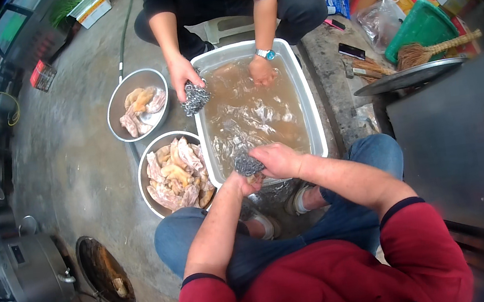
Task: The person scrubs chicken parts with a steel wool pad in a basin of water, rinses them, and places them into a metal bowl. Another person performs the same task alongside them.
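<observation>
1. The right hand (280,160) has its fingers clamped on a grey metal scrubber (247,164) above the near edge of the white tub (313,120).
2. The left hand (244,184), just below it, has its fingers curled around a pale piece of meat (255,178), mostly hidden.
3. Murky water (254,103) lies in the tub.
4. Left of the tub, two metal bowls (144,187) hold more pieces (178,174).
5. Opposite, a co-worker's hand (184,76) grips another scrubber (195,98).

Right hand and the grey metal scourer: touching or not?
Touching: the head view shows the person's right hand with its thumb and fingers against the scourer's right side, no gap visible.
</observation>
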Motion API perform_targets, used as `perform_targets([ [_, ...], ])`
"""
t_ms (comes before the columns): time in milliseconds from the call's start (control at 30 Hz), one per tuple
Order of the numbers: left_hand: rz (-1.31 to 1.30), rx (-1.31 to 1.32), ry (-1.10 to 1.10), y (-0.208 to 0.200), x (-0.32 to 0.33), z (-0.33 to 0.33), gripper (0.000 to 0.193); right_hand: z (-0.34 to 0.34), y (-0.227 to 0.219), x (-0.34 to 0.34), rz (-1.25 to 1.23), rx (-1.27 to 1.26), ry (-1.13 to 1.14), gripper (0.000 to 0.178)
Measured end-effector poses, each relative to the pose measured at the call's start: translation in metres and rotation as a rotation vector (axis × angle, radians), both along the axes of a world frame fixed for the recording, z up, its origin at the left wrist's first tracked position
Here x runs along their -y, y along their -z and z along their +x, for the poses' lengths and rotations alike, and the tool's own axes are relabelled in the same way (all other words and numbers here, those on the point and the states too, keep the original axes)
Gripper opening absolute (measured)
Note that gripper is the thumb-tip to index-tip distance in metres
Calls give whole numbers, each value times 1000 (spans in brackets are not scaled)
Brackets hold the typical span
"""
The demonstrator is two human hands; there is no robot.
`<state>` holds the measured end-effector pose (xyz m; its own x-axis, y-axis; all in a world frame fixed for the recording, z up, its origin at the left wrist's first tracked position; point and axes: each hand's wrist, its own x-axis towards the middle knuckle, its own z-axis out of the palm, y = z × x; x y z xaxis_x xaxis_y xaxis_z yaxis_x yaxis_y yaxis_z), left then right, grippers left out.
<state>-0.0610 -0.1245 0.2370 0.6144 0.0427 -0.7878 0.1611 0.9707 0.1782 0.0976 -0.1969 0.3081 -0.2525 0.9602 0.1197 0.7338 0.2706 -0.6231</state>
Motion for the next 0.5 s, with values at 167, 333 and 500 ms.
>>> perform_targets([
  [167, -140, -36, -17, -4, -4, 3, 25, -22, 20, -5, -1, -113, 444, 52],
  [333, -28, -5, -147, -9, -17, -2, 23, -10, 46, -12, 152, -410, 838, 53],
  [500, 23, 117, -243, 9, -22, -12, 21, 61, 73, 1, -462, -5, 840, 51],
])
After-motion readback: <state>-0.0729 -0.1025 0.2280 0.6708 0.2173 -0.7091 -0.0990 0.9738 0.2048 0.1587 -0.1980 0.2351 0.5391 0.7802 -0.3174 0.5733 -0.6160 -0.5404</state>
